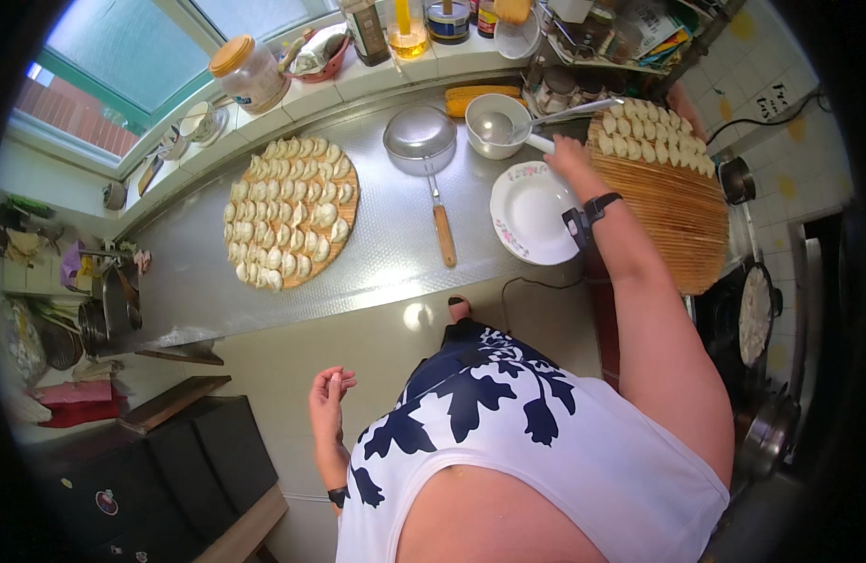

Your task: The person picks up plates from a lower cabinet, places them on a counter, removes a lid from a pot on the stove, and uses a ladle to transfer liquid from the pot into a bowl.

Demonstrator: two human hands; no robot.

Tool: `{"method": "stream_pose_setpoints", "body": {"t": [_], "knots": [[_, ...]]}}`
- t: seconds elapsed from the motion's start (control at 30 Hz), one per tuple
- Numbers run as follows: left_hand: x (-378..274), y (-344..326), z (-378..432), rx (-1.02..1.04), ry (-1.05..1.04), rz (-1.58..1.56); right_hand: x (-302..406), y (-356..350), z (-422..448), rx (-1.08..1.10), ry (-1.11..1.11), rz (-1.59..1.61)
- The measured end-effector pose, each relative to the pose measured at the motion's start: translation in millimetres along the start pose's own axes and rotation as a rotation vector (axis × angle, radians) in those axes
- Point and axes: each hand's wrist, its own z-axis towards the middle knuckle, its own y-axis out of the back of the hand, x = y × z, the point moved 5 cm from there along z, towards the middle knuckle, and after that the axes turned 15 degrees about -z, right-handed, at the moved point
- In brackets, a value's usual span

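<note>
My right hand (571, 156) is closed around the handle of a white saucepan (483, 149) at the back of the metal counter. A ladle (545, 117) rests in the saucepan, its long handle reaching over to the right. Just below the saucepan lies a white plate (535, 211) with a floral rim, partly under my right wrist. To the left, a wire-mesh strainer (420, 134) lies with its wooden handle towards me. My left hand (331, 391) hangs beside my body over the floor, empty, with loosely bent fingers.
Rows of dumplings cover a round board (352, 193) on the left. A round reed mat (658, 218) on the right bears more dumplings at its far end. Corn cobs (468, 100) lie behind the saucepan. Jars and bottles line the tiled sill (334, 91). A pan (756, 317) sits far right.
</note>
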Motion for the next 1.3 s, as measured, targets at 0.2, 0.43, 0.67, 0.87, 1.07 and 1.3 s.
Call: {"method": "stream_pose_setpoints", "body": {"t": [0.2, 0.43, 0.67, 0.87, 1.07, 1.3], "knots": [[-44.8, -56.1, 51.1, 0.057, -0.039, 0.034, -0.9, -24.0, 10.9, 0.105, 0.155, 0.229], [-67.1, -177.1, 121.0, 0.614, -0.012, 0.097, 33.0, 48.2, -26.0, -0.058, 0.263, 0.413], [-47.1, -267.9, 159.7, 0.730, -0.063, 0.034, 157.5, 98.0, -93.8, -0.003, 0.581, 0.560], [-65.3, -201.1, 162.1, 0.429, -0.031, -0.523, 271.5, 130.2, -148.0, 0.070, 0.855, 0.781], [-83.0, -48.2, 116.8, 0.457, -0.114, -0.900, 368.3, 162.9, -219.8, 0.496, 1.324, 0.814], [-51.0, 155.0, 69.6, 0.265, -0.103, -1.014, 478.6, 143.6, -291.3, 1.014, 1.281, 0.726]]}}
